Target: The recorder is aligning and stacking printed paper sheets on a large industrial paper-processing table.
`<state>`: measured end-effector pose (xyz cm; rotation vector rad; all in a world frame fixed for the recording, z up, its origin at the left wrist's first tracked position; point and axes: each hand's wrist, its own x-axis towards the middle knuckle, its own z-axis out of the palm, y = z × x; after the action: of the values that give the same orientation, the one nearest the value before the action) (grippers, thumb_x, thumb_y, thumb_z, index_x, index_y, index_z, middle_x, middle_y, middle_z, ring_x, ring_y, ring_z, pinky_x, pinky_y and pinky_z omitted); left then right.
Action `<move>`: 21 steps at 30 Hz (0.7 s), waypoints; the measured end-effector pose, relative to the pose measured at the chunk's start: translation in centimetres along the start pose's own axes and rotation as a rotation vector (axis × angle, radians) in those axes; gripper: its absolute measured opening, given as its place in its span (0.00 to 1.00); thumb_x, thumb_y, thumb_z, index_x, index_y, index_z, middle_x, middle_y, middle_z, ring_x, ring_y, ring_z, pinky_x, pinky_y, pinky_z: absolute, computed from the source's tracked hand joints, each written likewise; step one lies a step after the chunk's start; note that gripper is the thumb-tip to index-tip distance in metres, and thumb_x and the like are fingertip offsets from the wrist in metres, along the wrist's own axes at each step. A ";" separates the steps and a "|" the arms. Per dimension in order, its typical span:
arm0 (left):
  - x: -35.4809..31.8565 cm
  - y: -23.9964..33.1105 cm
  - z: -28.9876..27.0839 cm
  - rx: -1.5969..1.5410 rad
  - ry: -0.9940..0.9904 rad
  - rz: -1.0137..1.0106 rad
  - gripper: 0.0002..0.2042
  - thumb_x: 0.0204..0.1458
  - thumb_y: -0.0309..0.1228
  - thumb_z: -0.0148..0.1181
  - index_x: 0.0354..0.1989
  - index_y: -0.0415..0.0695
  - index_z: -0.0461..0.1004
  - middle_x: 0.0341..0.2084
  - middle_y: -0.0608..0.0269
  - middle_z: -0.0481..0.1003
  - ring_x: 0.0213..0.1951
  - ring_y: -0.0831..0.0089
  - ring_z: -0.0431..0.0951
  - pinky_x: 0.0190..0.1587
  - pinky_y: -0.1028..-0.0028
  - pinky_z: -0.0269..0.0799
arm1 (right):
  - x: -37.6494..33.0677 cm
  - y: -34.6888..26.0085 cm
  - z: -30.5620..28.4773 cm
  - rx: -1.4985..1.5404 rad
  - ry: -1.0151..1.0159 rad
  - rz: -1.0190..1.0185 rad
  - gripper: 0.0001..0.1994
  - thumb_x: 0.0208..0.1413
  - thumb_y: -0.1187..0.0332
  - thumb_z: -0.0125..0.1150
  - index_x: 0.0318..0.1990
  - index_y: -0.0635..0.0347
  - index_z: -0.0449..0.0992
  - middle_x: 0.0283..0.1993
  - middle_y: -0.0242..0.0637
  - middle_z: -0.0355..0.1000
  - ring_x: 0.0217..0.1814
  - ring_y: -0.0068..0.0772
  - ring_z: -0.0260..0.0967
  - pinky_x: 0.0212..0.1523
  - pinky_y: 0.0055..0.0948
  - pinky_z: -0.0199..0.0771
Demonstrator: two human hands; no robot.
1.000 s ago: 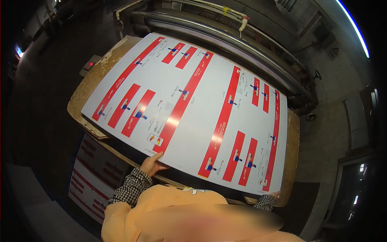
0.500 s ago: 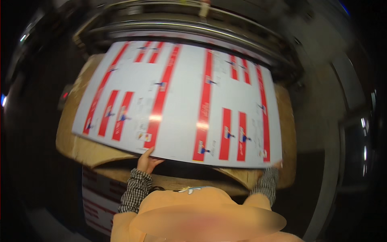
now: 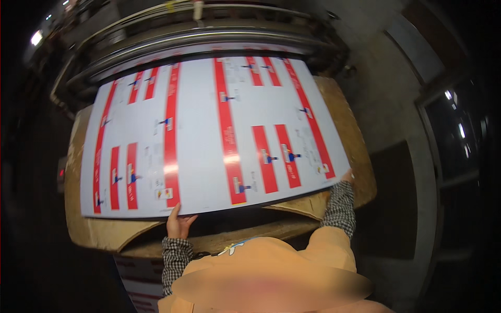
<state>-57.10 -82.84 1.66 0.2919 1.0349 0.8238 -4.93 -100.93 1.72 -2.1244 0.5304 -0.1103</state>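
A large glossy white printed sheet [image 3: 209,135] striped with red bars spreads beyond the fingers over a brown board [image 3: 104,235] — left hand [image 3: 178,224] pinches its near edge, right hand [image 3: 346,176] grips its corner.

Dim workshop. A worn brown wooden counter [image 3: 355,141] with chipped edges sits below long steel rollers [image 3: 209,36] of a large machine at the far side. Grey concrete floor [image 3: 386,104] to the right, stained. Dark-framed glass panels [image 3: 459,130] at right catch small light reflections. A bright lamp [image 3: 36,37] glows at upper left; surroundings otherwise dark.
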 end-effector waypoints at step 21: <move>0.2 0.1 -0.1 -0.003 -0.132 -0.038 0.21 0.52 0.35 0.50 0.52 0.37 0.57 0.45 0.50 0.66 0.45 0.55 0.70 0.43 0.57 0.71 | 5.1 1.5 0.9 -0.016 0.131 0.095 0.27 0.50 0.54 0.53 0.47 0.73 0.65 0.47 0.55 0.66 0.52 0.48 0.62 0.50 0.39 0.63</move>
<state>-57.22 -82.67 1.55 0.3192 0.9128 0.7616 -0.56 -103.08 -0.62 -2.1130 0.7106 -0.1930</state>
